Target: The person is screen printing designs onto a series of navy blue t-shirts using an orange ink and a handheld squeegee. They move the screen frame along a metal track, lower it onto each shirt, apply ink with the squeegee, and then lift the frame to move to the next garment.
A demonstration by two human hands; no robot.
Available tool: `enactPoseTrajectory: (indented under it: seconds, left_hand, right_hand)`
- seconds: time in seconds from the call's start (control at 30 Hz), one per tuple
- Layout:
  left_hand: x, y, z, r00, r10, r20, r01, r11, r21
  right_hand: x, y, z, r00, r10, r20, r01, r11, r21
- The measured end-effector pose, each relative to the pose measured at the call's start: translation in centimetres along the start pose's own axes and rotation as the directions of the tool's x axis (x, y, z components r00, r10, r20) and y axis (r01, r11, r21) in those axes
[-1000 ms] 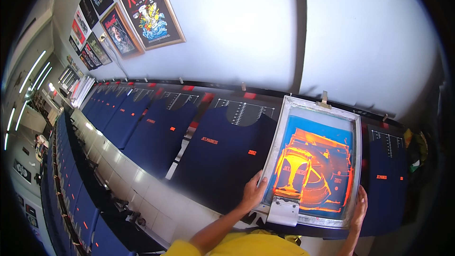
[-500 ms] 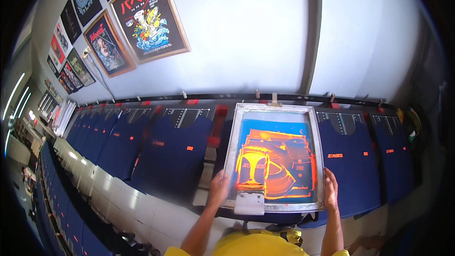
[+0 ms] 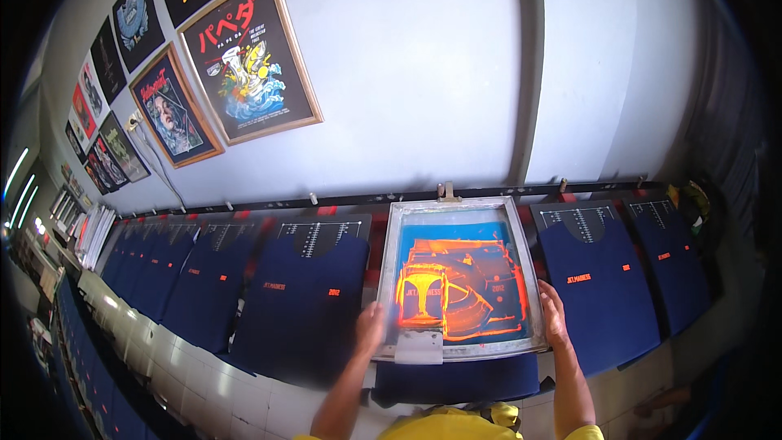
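Note:
A silkscreen frame with a pale metal rim and blue mesh lies over a navy shirt, whose near end shows below it. Bright orange ink is smeared across the mesh. A white flat piece sits at the frame's near left edge. My left hand, slightly blurred, is at the left rim. Against the right rim my right hand presses its fingers. Both hands hold the frame by its sides, near its front corners.
Other navy shirts with small orange prints lie on dark boards in a row to both sides. A black rail with metal pegs runs behind them along the wall. Another row of shirts stands at the left. Framed posters hang on the wall.
The view has tilted, so the wall and shirts sit lower. More of the navy shirt shows past the frame's near edge. Both hands stay at the frame's sides.

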State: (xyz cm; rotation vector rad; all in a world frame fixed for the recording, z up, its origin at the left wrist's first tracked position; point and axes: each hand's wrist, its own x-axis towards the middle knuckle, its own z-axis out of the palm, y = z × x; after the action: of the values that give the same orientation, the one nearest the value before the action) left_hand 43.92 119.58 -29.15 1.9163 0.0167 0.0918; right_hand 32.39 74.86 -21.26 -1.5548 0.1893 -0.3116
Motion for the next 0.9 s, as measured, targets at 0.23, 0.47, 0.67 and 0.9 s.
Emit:
enactPoseTrajectory:
  seconds: [0.23, 0.47, 0.67, 0.9]
  left_hand:
    - [-1.1, 4.0, 0.0, 0.998, -0.035, 0.043, 0.037, 0.999, -0.038]
    - [-0.9, 1.8, 0.3, 0.994, -0.107, 0.034, 0.111, 0.983, -0.15]
    - [-1.0, 1.0, 0.9, 0.991, -0.132, 0.038, 0.133, 0.991, -0.033]
    - [-0.5, -0.2, 1.1, 0.987, -0.152, 0.052, 0.155, 0.987, -0.053]
  right_hand:
    - [0.2, 1.1, -0.5, 1.0, 0.013, -0.013, -0.014, 0.999, -0.035]
    - [0.1, 1.6, -0.6, 1.0, 0.026, 0.008, -0.026, 0.999, -0.033]
    - [0.2, 3.2, 0.0, 1.0, 0.0, 0.004, 0.0, 0.998, -0.055]
    - [0.7, 6.3, -0.2, 0.997, -0.067, -0.022, 0.054, 0.926, -0.373]
